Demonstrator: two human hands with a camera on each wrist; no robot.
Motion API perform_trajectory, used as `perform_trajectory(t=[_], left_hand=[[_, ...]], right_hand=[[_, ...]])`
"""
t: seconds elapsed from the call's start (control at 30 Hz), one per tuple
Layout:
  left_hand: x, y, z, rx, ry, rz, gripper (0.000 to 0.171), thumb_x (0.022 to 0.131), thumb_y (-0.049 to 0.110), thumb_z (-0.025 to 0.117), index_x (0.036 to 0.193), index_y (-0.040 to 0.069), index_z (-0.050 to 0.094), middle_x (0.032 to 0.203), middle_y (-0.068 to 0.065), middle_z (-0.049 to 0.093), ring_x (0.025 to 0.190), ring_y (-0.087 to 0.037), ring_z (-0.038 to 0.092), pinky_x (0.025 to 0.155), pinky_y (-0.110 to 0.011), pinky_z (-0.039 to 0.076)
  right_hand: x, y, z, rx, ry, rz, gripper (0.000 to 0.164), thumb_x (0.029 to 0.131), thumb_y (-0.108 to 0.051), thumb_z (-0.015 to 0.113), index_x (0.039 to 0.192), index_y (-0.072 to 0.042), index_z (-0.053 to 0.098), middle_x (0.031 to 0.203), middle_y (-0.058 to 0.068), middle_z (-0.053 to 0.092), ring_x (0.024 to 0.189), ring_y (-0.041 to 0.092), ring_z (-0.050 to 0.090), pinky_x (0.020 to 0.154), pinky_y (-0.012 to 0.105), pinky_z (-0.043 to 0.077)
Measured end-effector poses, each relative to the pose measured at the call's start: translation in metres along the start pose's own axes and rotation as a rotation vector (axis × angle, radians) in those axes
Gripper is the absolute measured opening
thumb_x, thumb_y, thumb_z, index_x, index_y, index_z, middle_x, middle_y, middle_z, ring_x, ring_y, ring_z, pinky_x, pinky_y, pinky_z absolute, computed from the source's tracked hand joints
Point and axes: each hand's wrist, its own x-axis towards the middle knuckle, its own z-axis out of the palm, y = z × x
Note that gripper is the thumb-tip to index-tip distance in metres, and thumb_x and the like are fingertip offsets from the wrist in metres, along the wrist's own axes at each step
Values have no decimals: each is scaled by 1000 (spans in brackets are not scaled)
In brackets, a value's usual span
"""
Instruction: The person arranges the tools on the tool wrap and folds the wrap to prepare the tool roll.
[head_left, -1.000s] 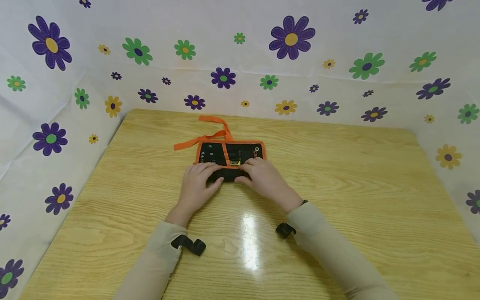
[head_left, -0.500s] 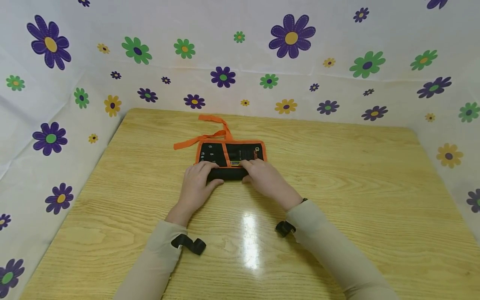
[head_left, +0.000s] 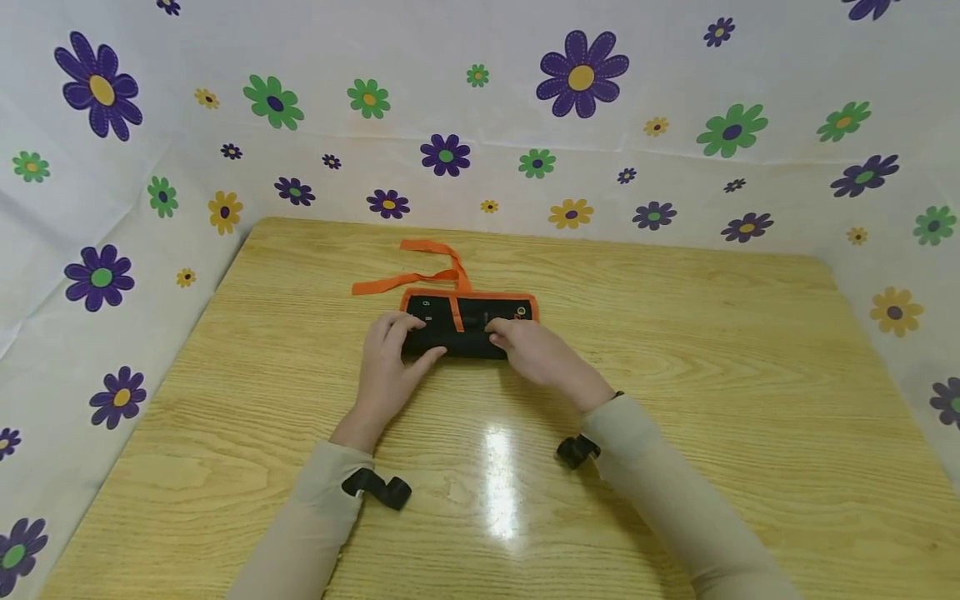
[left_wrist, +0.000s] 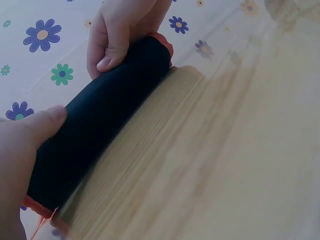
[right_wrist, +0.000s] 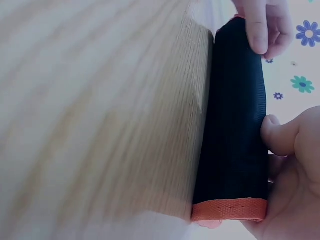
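Note:
A black tool roll (head_left: 468, 343) with orange trim lies partly rolled up near the middle of the wooden table, its near side a thick fold. My left hand (head_left: 390, 350) holds its left end, fingers over the top and thumb along the near side. At the right part, my right hand (head_left: 532, 350) grips the fold with bent fingers and thumb. In the left wrist view the tool roll (left_wrist: 100, 112) appears as a smooth black tube. From the right wrist, the tool roll's (right_wrist: 235, 115) orange-edged end shows. Whatever is inside the roll is hidden.
Two orange tie straps (head_left: 401, 283) trail from the far edge of the roll toward the back left. The wooden table (head_left: 712, 375) reaches back to a white flowered cloth (head_left: 510, 117) hanging behind and at the sides. Black straps (head_left: 378, 489) sit on both wrists.
The near fold has rolled farther over the flat part, covering the yellow label and lower markings. The roll and its straps have shifted slightly right, and both hands have moved with it.

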Motion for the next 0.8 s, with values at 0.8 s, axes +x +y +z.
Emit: perform_trajectory(t=[0.8], left_hand=[[22,10,-3,376,-325,25,59,86,25,71,138,8,50,132,-11,56,130,-31,42,112,-49,19]], right_hand=[[11,12,-1,-360,335,-250,22,91,-15,67,111,-6,67,107,10,64,98,29,60,87,40,48]])
